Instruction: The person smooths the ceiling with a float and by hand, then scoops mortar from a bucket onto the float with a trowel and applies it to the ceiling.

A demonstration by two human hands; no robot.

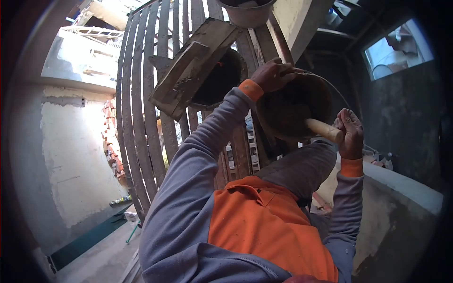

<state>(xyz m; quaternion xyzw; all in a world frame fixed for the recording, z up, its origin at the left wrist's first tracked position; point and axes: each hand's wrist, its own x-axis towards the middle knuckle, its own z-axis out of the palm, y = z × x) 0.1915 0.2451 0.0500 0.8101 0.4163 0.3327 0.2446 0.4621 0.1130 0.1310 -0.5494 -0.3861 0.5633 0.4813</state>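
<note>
A dark round bucket (pixel 283 111) is tilted in front of me, its mouth facing up toward the camera. My left hand (pixel 273 75) is closed on its upper rim, near where the thin wire handle begins. On the right, my right hand (pixel 349 129) has its fingers curled near the bucket's rim and handle; exactly what they pinch is too small to tell. A pale wooden handle (pixel 325 130) sticks out of the bucket and ends beside my right palm. The inside of the bucket is dark, so its contents are hidden.
Wooden slats (pixel 137 104) form a platform with gaps. On them lie a second dark bucket (pixel 222 78), a mortar-stained wooden board (pixel 193 66) and, at the top, a lighter bucket (pixel 247 14). A low wall (pixel 401 188) stands at right; a green strip (pixel 89 240) lies below left.
</note>
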